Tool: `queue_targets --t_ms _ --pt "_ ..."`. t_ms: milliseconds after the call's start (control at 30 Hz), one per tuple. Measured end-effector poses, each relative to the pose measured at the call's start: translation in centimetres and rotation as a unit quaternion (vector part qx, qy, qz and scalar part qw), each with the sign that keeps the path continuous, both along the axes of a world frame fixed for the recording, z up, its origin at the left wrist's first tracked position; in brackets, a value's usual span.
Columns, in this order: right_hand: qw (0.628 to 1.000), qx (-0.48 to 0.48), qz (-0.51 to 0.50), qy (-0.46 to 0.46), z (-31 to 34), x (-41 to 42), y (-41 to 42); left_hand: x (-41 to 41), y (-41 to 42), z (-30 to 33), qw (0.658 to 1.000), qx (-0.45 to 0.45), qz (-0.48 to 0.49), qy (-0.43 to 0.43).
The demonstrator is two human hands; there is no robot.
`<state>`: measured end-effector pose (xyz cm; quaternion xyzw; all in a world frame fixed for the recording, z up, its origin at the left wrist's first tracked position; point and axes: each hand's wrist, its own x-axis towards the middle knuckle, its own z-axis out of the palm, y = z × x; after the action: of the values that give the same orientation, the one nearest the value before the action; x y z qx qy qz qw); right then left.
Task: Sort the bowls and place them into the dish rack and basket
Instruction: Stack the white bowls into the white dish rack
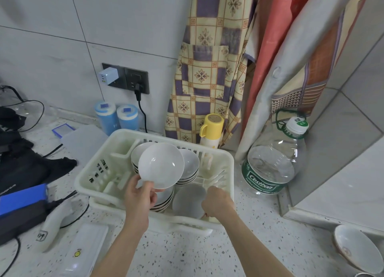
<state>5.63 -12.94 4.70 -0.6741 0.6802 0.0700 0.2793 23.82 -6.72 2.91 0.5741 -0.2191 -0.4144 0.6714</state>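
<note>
White bowl pinched by left hand, above rack.

Glossy white glazed bowls sit in a smooth cream plastic dish rack. The tabletop is speckled polished stone; far right, a clear plastic bottle and patterned cloth.
</note>
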Motion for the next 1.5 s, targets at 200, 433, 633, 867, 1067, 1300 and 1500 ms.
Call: queue_targets --t_ms 200,433,633,867,1067,1300,1500 --pt "0.974 -0.068 0.147 0.156 -1.3 0.1 0.4 -0.5 0.0 0.3 0.999 0.028 -0.024 -0.007" --pt "0.977 -0.115 0.088 0.154 -2.1 -0.2 1.2 -0.8 0.7 1.4 0.996 0.059 -0.063 -0.034" --pt "0.979 -0.118 0.099 0.131 -1.8 -0.3 1.4 -1.3 0.8 1.9 0.989 0.11 -0.096 -0.036" --pt "0.963 -0.24 -0.049 -0.117 -1.9 -1.2 2.6 -2.0 0.7 1.8 0.976 0.149 -0.148 -0.064" --pt "0.905 -0.198 -0.155 -0.344 -0.9 -2.1 2.7 -2.8 0.3 1.1 0.968 0.159 -0.159 -0.108" --pt "0.925 -0.221 -0.112 -0.29 -1.6 -2.5 2.6 -3.3 0.0 0.4 0.953 0.177 -0.196 -0.149" --pt "0.927 -0.235 -0.13 -0.261 -2.2 -2.4 2.8 -3.5 0.5 -0.3 0.939 0.154 -0.203 -0.231"
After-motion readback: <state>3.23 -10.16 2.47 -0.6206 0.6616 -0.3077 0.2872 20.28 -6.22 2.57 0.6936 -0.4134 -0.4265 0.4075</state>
